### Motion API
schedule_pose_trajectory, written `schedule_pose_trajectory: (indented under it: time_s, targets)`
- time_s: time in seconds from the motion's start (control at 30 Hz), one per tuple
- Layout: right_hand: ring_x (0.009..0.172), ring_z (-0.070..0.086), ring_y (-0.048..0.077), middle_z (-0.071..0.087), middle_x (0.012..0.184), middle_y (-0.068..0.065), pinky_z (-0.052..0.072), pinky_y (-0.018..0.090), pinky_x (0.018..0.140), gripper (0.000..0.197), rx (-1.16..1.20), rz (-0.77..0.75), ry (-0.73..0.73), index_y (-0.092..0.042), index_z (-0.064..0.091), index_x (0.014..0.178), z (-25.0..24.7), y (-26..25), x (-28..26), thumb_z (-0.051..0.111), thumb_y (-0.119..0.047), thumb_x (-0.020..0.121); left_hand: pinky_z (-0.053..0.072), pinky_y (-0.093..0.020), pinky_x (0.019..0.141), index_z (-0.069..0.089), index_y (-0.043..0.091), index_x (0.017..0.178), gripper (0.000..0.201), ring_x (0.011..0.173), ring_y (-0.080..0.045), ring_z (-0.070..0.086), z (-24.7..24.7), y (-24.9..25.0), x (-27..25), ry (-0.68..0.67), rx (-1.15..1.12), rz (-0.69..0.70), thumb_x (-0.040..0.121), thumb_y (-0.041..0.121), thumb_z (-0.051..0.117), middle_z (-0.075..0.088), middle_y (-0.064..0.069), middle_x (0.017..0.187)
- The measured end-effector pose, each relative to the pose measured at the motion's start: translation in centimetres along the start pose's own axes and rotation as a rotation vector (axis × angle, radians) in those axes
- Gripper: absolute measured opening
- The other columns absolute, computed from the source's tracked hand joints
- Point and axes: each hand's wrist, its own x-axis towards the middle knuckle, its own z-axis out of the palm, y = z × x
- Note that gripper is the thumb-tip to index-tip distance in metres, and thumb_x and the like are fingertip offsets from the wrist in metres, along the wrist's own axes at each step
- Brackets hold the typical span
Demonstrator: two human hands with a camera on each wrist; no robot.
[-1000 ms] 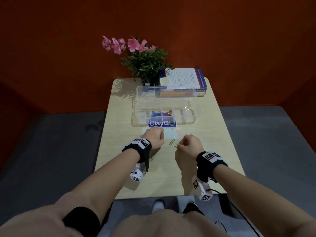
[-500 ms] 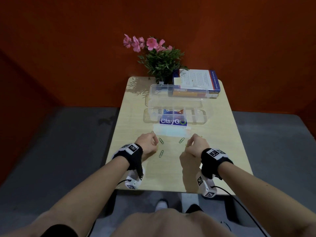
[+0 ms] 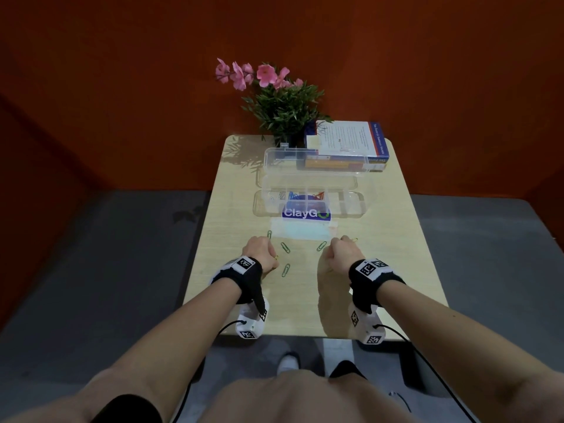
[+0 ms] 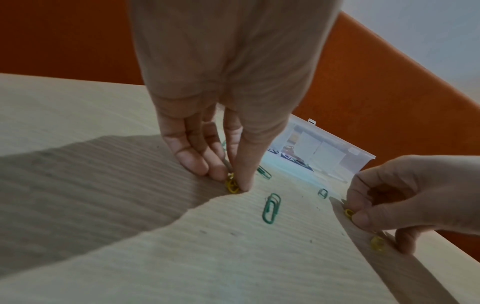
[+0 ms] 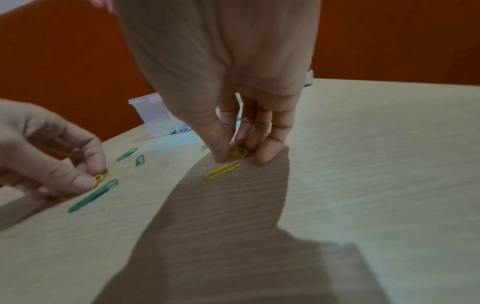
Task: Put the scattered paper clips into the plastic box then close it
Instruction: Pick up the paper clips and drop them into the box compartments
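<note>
The clear plastic box (image 3: 351, 206) stands open mid-table, its lid (image 3: 314, 161) raised behind, with coloured clips in its left compartments. Several green paper clips (image 3: 286, 270) lie loose between my hands. My left hand (image 3: 268, 254) pinches a yellow paper clip (image 4: 232, 184) against the table between thumb and fingers (image 4: 197, 164). My right hand (image 3: 338, 248) pinches another yellow clip (image 5: 237, 152) on the tabletop. A second yellow clip (image 5: 222, 170) lies loose just in front of the right thumb. Green clips (image 4: 272, 207) lie flat and untouched.
A ClayGo label (image 3: 306, 213) and a pale blue card (image 3: 302, 232) lie in front of the box. A potted plant with pink flowers (image 3: 283, 108) and stacked books (image 3: 348, 145) stand at the table's far edge. The near edge (image 3: 305, 335) lies behind my wrists.
My left hand has drawn back from the box front toward the near left. Both hands have lowered their fingertips onto yellow clips on the table.
</note>
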Motion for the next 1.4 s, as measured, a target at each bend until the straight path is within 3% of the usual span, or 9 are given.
schedule_pose_trajectory:
  time_s: [0.2,0.37,0.57,0.7,0.83,0.97,1.13,1.27,1.4]
  targets:
    - [0.101,0.057,0.034,0.063,0.108,0.02,0.037,0.031,0.076,0.018,0.058,-0.098,0.021,-0.005,0.054,0.102,-0.1,0.6,-0.8,0.045,-0.013,0.089,0.05,-0.032,0.087,0.066,0.013,0.102,0.022,0.106,-0.026,0.063,0.3,-0.2,0.0,-0.012,-0.012,-0.009,0.08,0.011,0.072,0.067,-0.006,0.116]
    - [0.081,0.056,0.021,0.065,0.088,0.01,0.04,0.025,0.065,0.026,0.284,-0.072,-0.026,-0.011,0.063,0.107,-1.9,2.2,-1.5,0.065,-0.019,0.082,0.052,-0.034,0.092,0.066,0.014,0.105,0.023,0.11,-0.027,0.061,0.4,0.4,0.1,-0.061,0.104,0.059,0.085,0.005,0.058,0.066,-0.006,0.119]
    - [0.091,0.057,0.025,0.056,0.09,0.001,0.037,0.024,0.075,0.009,0.146,-0.129,-0.072,-0.02,0.061,0.089,-0.3,2.4,-2.6,0.055,-0.017,0.084,0.049,-0.033,0.085,0.063,0.017,0.1,0.024,0.106,-0.026,0.06,0.2,1.9,0.2,-0.051,0.174,0.152,0.084,0.004,0.051,0.064,-0.004,0.116]
    - [0.104,0.053,0.033,0.048,0.098,0.014,0.041,0.036,0.089,0.023,-0.003,-0.148,-0.086,-0.001,0.056,0.101,-0.3,1.6,-2.9,0.044,-0.019,0.093,0.047,-0.032,0.079,0.062,0.013,0.101,0.019,0.104,-0.028,0.061,-0.3,3.8,0.5,-0.041,0.123,0.214,0.085,0.006,0.053,0.065,-0.007,0.112]
    - [0.102,0.057,0.036,0.044,0.098,0.016,0.045,0.037,0.087,0.024,-0.053,-0.168,-0.076,0.002,0.057,0.099,-0.6,1.9,-3.1,0.042,-0.015,0.092,0.046,-0.032,0.08,0.063,0.012,0.099,0.017,0.104,-0.027,0.06,0.1,5.9,0.7,-0.025,0.091,0.285,0.085,0.005,0.056,0.065,-0.008,0.111]
    - [0.094,0.06,0.033,0.061,0.099,0.017,0.04,0.029,0.072,0.015,0.075,-0.097,0.015,-0.014,0.049,0.074,-0.9,4.4,-3.7,0.051,-0.02,0.088,0.046,-0.029,0.078,0.059,0.018,0.092,0.015,0.101,-0.024,0.062,1.9,8.8,0.9,-0.067,0.046,0.36,0.085,0.005,0.057,0.066,-0.006,0.107]
    - [0.074,0.061,0.023,0.065,0.072,0.0,0.042,0.023,0.055,0.022,0.367,0.115,0.141,-0.022,0.052,0.056,-3.5,9.5,-4.6,0.062,-0.014,0.073,0.051,-0.035,0.085,0.06,0.014,0.107,0.021,0.104,-0.025,0.064,4.8,12.9,1.2,-0.127,0.072,0.413,0.087,0.009,0.06,0.07,-0.006,0.107]
    - [0.073,0.062,0.019,0.065,0.068,-0.004,0.048,0.025,0.065,0.018,0.498,0.214,0.186,-0.02,0.058,0.058,-5.5,12.9,-5.0,0.065,-0.011,0.072,0.048,-0.034,0.089,0.059,0.01,0.115,0.025,0.113,-0.027,0.059,6.2,15.3,1.8,-0.101,0.187,0.399,0.09,0.012,0.059,0.062,-0.01,0.123]
    - [0.074,0.063,0.021,0.065,0.066,-0.003,0.052,0.029,0.072,0.018,0.527,0.226,0.184,-0.018,0.06,0.059,-6.2,14.8,-4.6,0.067,-0.008,0.073,0.051,-0.035,0.087,0.058,-0.001,0.118,0.027,0.112,-0.032,0.061,6.6,16.5,2.2,-0.089,0.341,0.371,0.091,0.001,0.055,0.061,-0.018,0.123]
